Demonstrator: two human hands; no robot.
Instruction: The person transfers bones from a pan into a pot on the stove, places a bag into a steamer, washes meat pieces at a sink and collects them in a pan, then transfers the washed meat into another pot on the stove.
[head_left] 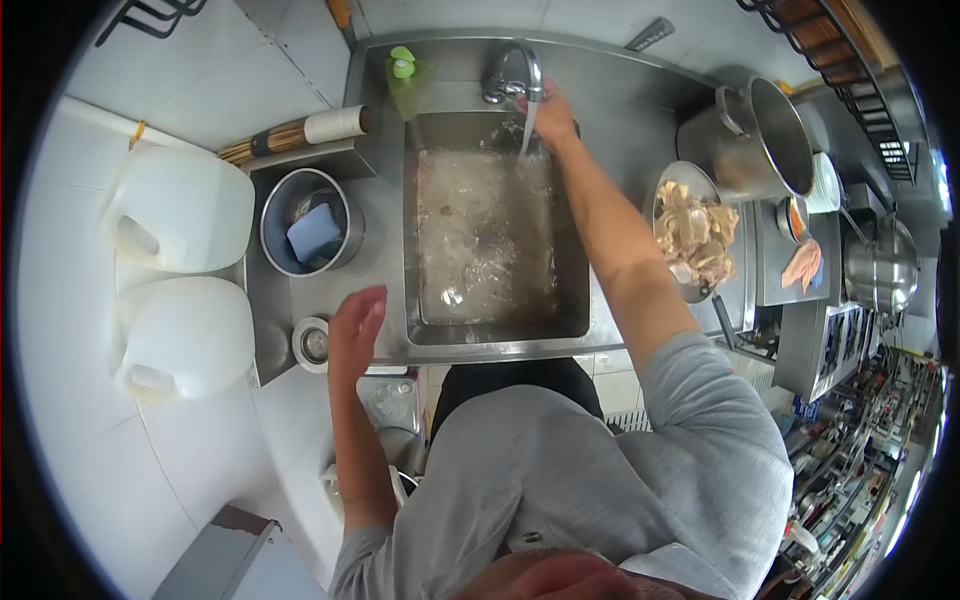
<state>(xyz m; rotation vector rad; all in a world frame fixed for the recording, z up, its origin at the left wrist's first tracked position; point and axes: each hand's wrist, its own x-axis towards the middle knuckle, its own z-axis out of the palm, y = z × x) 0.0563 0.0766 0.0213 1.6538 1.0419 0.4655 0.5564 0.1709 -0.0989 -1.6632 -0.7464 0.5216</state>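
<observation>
A stream of water runs from the curved metal faucet [516, 65] into the steel sink [596, 300], which holds cloudy, bubbling water. My right hand [553, 118] reaches across the sink's far right corner to the faucet, its fingers closed at the base and partly hidden behind the spout. Over the counter left of the sink hangs my left hand [357, 325], fingers loosely stretched, with nothing seen in it. Close to it are a small round white-rimmed dish [312, 344] and a steel pot [268, 232] containing a blue sponge [314, 234].
A green-topped soap bottle [405, 85] stands at the sink's back left. To the right are a pan of meat pieces [694, 235] and a large stockpot [745, 140]. Two white plastic jugs [185, 205] and a bundle of thin sticks [270, 140] are on the left.
</observation>
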